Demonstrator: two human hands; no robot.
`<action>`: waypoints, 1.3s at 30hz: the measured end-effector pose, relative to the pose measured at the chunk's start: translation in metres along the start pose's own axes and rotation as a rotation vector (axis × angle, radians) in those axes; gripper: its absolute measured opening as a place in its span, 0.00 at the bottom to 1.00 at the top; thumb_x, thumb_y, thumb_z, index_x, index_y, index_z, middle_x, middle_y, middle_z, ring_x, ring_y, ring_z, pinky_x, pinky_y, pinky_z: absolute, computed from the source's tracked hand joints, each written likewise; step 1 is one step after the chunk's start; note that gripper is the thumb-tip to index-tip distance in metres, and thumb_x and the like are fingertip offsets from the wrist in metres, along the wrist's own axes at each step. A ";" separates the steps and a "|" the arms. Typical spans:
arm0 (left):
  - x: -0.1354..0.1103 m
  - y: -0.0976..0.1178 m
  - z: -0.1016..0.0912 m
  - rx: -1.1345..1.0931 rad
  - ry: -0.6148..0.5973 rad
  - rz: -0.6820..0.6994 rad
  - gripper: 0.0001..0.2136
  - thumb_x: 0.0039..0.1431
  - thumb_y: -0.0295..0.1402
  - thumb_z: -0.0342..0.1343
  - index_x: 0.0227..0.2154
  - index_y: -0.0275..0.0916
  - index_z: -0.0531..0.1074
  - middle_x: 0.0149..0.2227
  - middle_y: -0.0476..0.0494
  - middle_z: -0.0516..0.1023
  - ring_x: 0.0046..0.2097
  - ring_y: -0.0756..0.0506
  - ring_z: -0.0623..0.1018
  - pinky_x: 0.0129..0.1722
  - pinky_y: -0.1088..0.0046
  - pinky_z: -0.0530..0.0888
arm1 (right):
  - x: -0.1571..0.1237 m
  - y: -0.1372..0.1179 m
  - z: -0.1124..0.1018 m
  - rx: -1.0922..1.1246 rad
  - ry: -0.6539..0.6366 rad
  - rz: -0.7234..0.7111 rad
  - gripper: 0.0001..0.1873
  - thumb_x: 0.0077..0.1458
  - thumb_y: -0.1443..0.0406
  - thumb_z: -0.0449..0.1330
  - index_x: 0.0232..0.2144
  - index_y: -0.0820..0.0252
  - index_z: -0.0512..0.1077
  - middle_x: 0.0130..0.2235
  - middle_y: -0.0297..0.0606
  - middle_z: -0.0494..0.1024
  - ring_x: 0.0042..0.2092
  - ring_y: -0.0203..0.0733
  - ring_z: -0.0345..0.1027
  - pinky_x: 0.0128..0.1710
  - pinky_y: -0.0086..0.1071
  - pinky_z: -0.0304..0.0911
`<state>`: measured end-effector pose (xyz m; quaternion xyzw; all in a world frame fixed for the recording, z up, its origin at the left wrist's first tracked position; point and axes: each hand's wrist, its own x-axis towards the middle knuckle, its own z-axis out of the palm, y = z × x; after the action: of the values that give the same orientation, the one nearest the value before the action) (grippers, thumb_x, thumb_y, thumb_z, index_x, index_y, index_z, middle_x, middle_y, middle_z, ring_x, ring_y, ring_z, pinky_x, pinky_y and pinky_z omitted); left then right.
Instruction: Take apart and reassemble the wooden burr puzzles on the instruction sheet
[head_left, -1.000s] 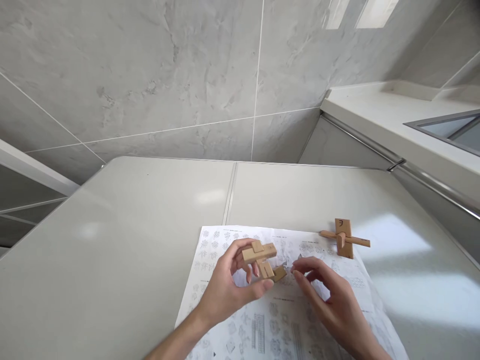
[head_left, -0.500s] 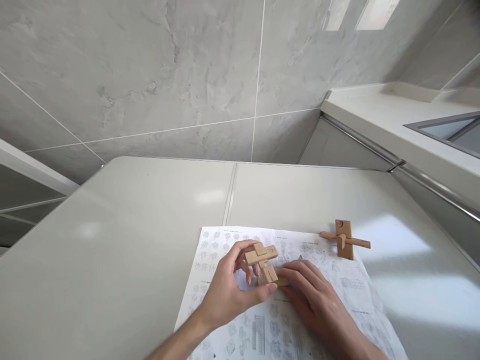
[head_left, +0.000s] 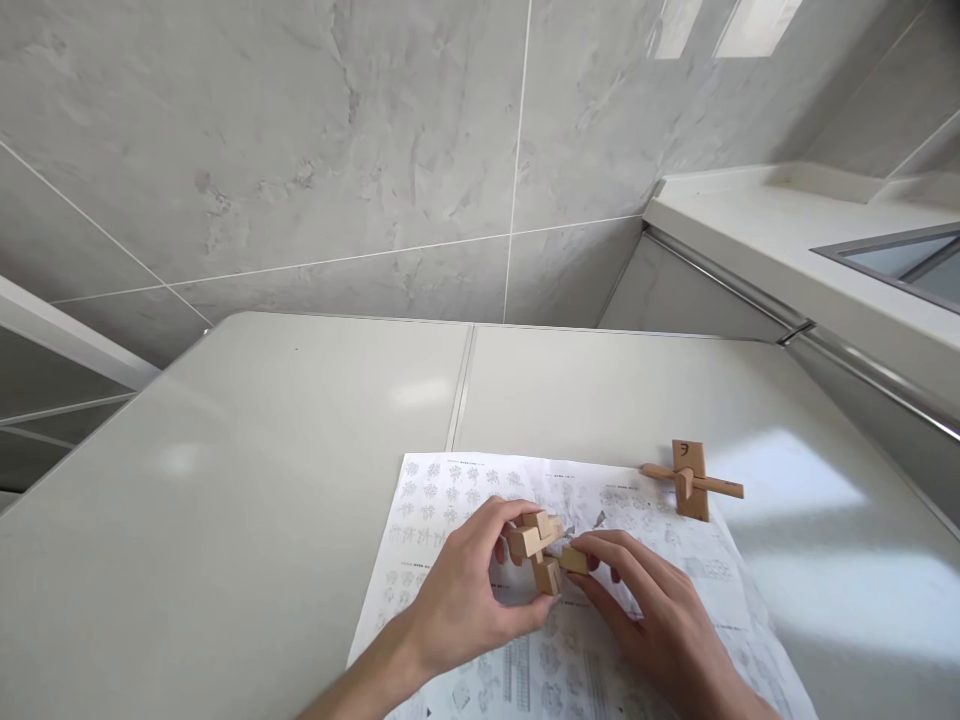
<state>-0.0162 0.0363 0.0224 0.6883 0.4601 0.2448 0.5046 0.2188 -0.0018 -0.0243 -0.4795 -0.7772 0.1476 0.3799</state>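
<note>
My left hand (head_left: 480,580) grips a partly joined wooden puzzle (head_left: 529,540) made of a few notched blocks, thumb below and fingers above. Pinched between the thumb and fingers of my right hand (head_left: 645,600) is a single wooden puzzle piece (head_left: 575,559), just right of the joined blocks. Whether the two touch I cannot tell. Both hands are over a printed instruction sheet (head_left: 420,600) covered in small drawings. To the upper right, across the sheet's edge, lies a cross-shaped set of wooden pieces (head_left: 690,480) with a dark mark on its flat block.
The white table (head_left: 262,480) has a seam (head_left: 461,390) running across its top. Beyond its far edge is a grey tiled surface (head_left: 337,150). On the right stands a white ledge (head_left: 750,215) with a metal rail beneath it.
My right hand has lifted the single piece off the sheet, where it lay partly hidden. My left hand has shifted slightly right and down, turning the joined blocks.
</note>
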 end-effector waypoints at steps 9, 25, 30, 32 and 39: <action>0.000 -0.010 0.003 0.071 -0.033 0.128 0.33 0.53 0.25 0.73 0.59 0.52 0.68 0.49 0.50 0.78 0.45 0.44 0.80 0.45 0.67 0.78 | 0.000 0.000 -0.001 -0.031 -0.022 -0.082 0.10 0.78 0.67 0.55 0.55 0.56 0.73 0.38 0.39 0.86 0.31 0.41 0.82 0.28 0.31 0.73; -0.003 -0.016 0.004 0.325 0.075 0.364 0.35 0.48 0.28 0.79 0.59 0.47 0.73 0.50 0.44 0.79 0.47 0.40 0.81 0.48 0.59 0.81 | -0.003 -0.003 -0.002 0.059 -0.045 -0.172 0.11 0.78 0.67 0.52 0.55 0.57 0.73 0.40 0.43 0.89 0.34 0.43 0.87 0.30 0.28 0.78; -0.004 -0.019 0.007 0.315 0.101 0.395 0.34 0.47 0.29 0.79 0.57 0.47 0.73 0.51 0.43 0.82 0.47 0.39 0.83 0.50 0.58 0.81 | -0.006 -0.004 0.001 0.105 -0.024 -0.172 0.11 0.77 0.66 0.56 0.56 0.54 0.75 0.39 0.41 0.89 0.33 0.45 0.87 0.31 0.29 0.79; -0.003 -0.019 0.008 0.266 0.070 0.357 0.34 0.48 0.32 0.80 0.58 0.48 0.73 0.51 0.45 0.84 0.47 0.39 0.85 0.51 0.59 0.80 | -0.007 -0.003 0.002 0.141 -0.025 -0.135 0.12 0.76 0.65 0.57 0.57 0.51 0.75 0.39 0.41 0.89 0.33 0.45 0.86 0.31 0.30 0.79; -0.004 -0.011 0.006 -0.060 0.017 0.189 0.35 0.43 0.31 0.81 0.56 0.47 0.77 0.44 0.48 0.86 0.39 0.44 0.83 0.40 0.68 0.79 | -0.009 -0.004 -0.006 0.414 -0.076 0.138 0.17 0.78 0.52 0.53 0.58 0.48 0.75 0.31 0.36 0.81 0.28 0.44 0.78 0.28 0.31 0.75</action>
<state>-0.0178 0.0310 0.0108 0.7112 0.3897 0.3107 0.4958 0.2227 -0.0120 -0.0220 -0.4374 -0.7094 0.3475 0.4298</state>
